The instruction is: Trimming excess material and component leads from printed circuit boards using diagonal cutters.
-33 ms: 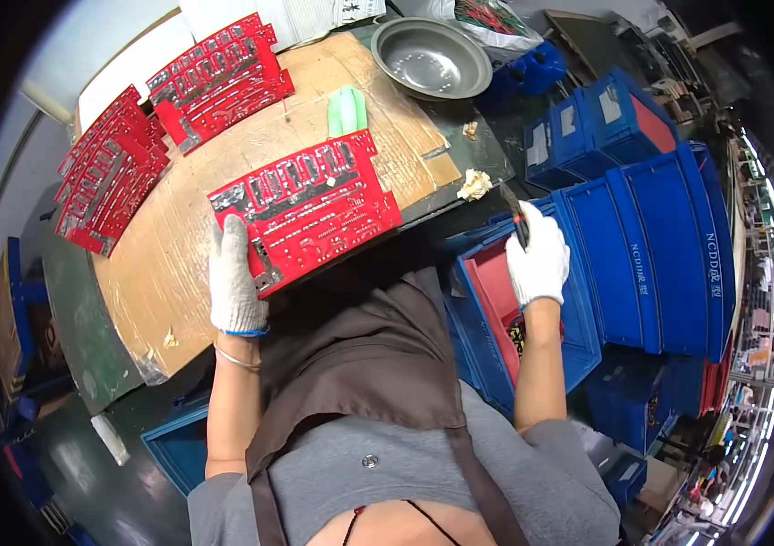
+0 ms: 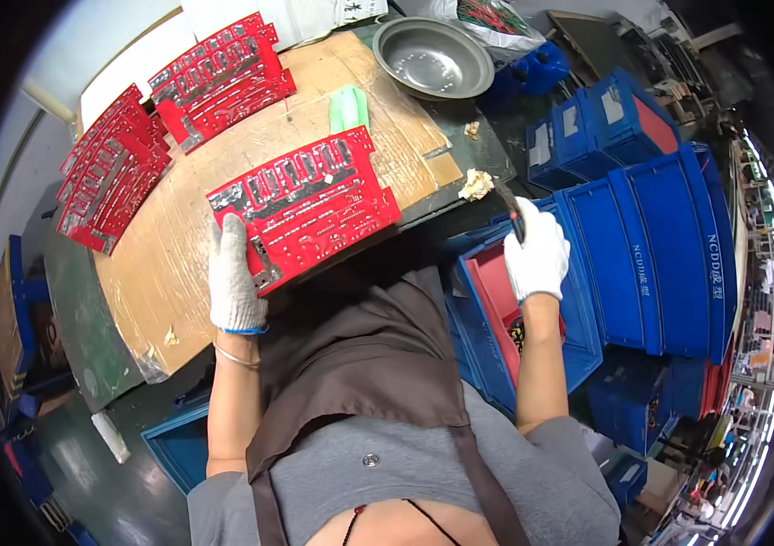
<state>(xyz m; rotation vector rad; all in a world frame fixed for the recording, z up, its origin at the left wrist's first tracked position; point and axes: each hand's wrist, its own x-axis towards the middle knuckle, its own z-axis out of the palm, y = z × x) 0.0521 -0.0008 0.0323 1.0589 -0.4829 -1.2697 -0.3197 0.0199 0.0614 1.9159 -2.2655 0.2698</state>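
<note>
My left hand point(image 2: 237, 278), in a white knit glove, grips a red circuit board point(image 2: 319, 205) by its left edge, with the thumb over its top face. The board is tilted near the front edge of the table and shows silvery solder patches and rows of joints. My right hand point(image 2: 539, 257), also gloved, is closed around a slim dark tool point(image 2: 507, 202) with a red band, whose exact kind I cannot make out. The tool points up and left, toward a crumpled pale yellow lump point(image 2: 475, 186) at the table edge. It is apart from the board.
More red circuit boards point(image 2: 218, 82) stand at the back left on a cardboard sheet point(image 2: 168, 264). A green pad point(image 2: 349, 109) and a grey metal bowl point(image 2: 387, 77) lie beyond my board. Below my right hand sits a blue bin point(image 2: 578, 359); several blue crates point(image 2: 642, 259) stack at right.
</note>
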